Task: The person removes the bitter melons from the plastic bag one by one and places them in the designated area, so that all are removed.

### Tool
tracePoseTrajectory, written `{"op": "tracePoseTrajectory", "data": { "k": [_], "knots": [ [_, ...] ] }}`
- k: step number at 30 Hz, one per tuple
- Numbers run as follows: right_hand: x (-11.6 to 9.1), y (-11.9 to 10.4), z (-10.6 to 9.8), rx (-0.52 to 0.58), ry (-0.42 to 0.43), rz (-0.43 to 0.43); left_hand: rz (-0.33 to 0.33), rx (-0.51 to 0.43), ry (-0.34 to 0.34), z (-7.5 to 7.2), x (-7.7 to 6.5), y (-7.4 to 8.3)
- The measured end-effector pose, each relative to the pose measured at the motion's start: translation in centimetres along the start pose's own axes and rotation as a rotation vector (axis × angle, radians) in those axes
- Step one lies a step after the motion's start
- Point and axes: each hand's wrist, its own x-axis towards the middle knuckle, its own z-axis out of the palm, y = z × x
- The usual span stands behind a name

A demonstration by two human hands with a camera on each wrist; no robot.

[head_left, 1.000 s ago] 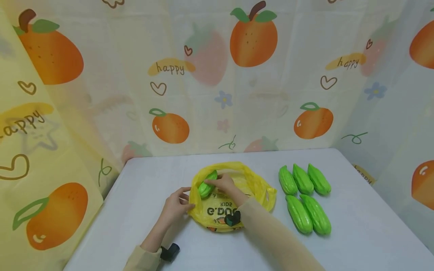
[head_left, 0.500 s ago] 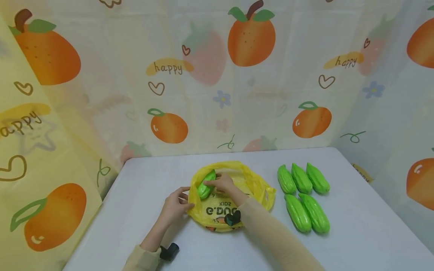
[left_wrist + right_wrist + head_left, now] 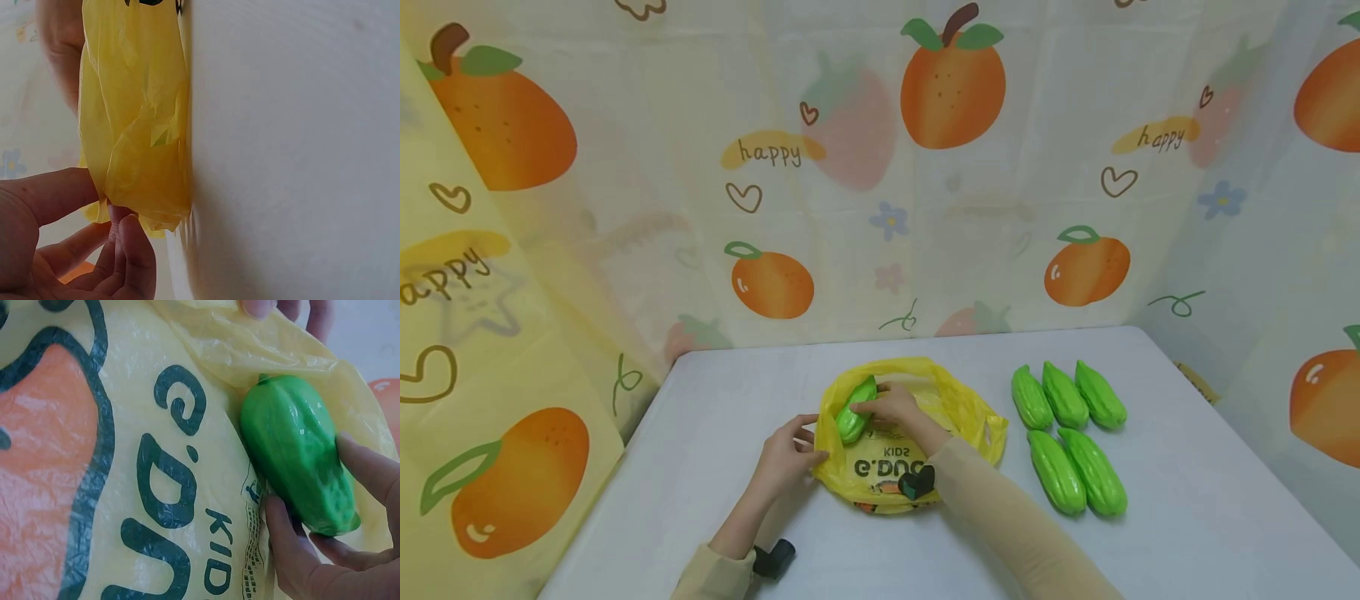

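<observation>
A yellow plastic bag (image 3: 891, 487) with dark lettering lies mouth up on the table. My left hand (image 3: 786, 457) pinches its left rim between thumb and fingers, the thin plastic (image 3: 137, 125) bunching at the fingertips in the left wrist view. Inside the bag's mouth, by the left wall, my right hand (image 3: 895, 406) holds a shiny green ridged gourd (image 3: 855, 417). The right wrist view shows thumb and fingers on either side of the gourd (image 3: 290, 447) near its pointed end, its rounder end toward the bag's wall.
Several similar green gourds (image 3: 1060, 472) lie in two rows on the white table (image 3: 1187, 467) to the bag's right. A fruit-print curtain (image 3: 880, 250) hangs behind the table and along its sides. Dark wrist cameras (image 3: 775, 559) sit on both wrists.
The head view has shifted slightly. Both hands keep their grip in nearly the same places, and the gourd in the bag has barely moved.
</observation>
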Motion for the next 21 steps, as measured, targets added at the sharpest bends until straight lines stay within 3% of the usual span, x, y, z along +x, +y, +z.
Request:
{"op": "tracePoseTrajectory", "data": {
  "k": [9,21],
  "knots": [
    [0.1,0.0,-0.2,0.140,-0.094,0.040,0.003,-0.002,0.000,-0.1,-0.2,0.2],
    [-0.4,-1.1,-0.9,0.084,-0.131,0.092,0.000,-0.004,0.003,-0.1,-0.2,0.2]
  ]
}}
